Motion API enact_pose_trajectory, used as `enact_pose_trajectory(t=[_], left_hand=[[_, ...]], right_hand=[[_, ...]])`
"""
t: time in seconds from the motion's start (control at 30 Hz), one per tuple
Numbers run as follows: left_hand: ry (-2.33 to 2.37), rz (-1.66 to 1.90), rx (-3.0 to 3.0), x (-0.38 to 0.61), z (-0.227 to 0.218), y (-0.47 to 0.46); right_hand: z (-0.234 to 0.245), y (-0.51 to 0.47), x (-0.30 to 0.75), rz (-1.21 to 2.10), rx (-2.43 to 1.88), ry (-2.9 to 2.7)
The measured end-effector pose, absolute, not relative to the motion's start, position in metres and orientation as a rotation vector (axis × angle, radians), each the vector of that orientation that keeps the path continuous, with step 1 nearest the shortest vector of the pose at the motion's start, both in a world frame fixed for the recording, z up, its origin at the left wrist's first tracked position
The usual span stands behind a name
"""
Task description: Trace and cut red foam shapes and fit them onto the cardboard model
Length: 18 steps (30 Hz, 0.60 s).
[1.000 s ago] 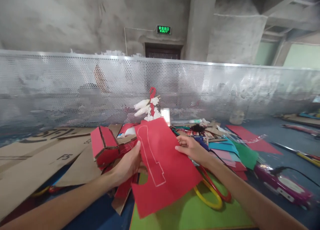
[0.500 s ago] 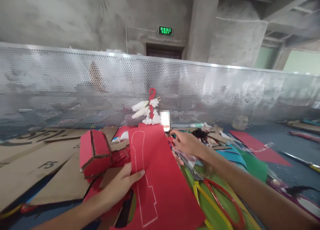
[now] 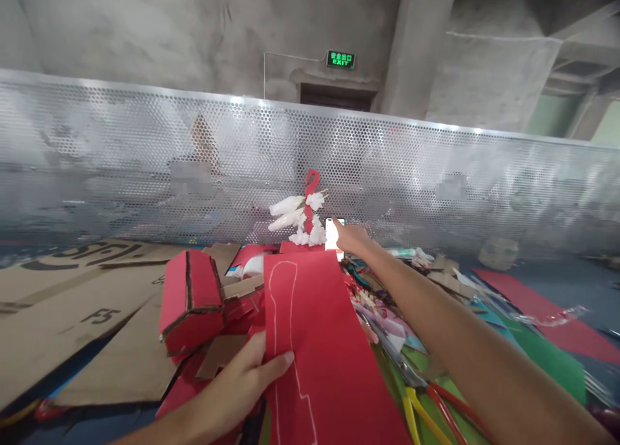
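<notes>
One perforated panel (image 3: 106,135): stood upright across the back; bright metal, punched with small round holes.
Cardboard sheets (image 3: 62,309): laid overlapping at the left; flat, brown, matt, marked with black print.
Red sheet (image 3: 334,348): held up in the middle, gripped at its left edge only; it could be creased if its unsupported right side sagged or were caught by the right forearm (image 3: 445,309). Smooth and matt; a long, stepped pale outline (image 3: 291,303) is drawn on it and could be smudged by rubbing.
Red cardboard form (image 3: 194,303): placed left of the red sheet; blocky and faceted, raw corrugated edges exposed.
Scissors (image 3: 394,354): rested just right of the red sheet, which could be nicked if dragged across the metal blades; looped red and yellow handles.
Left hand (image 3: 252,371): red sheet pinched, thumb on top, fingers partly hidden behind.
Right hand (image 3: 356,238): stretched to the phone (image 3: 332,233); whether it is touched, and how the fingers are curled, cannot be told.
Phone: propped near white petal-like pieces (image 3: 317,232); could be tipped by too firm a press; glossy, bright, rectangular.
</notes>
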<state>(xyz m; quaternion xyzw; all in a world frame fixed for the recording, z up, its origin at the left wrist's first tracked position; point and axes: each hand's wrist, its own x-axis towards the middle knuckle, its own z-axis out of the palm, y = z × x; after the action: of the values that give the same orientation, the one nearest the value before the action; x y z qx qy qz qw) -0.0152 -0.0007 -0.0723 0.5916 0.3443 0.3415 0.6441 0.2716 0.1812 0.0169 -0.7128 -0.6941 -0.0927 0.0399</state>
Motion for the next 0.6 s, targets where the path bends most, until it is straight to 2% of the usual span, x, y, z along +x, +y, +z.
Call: enact_pose_trajectory(t=[0.6], left_hand=[[0.948,0.774,1.436,-0.018,-0.064,-0.006]], right_hand=[[-0.012,0.176,0.303,-0.370,-2.107,-2.308]])
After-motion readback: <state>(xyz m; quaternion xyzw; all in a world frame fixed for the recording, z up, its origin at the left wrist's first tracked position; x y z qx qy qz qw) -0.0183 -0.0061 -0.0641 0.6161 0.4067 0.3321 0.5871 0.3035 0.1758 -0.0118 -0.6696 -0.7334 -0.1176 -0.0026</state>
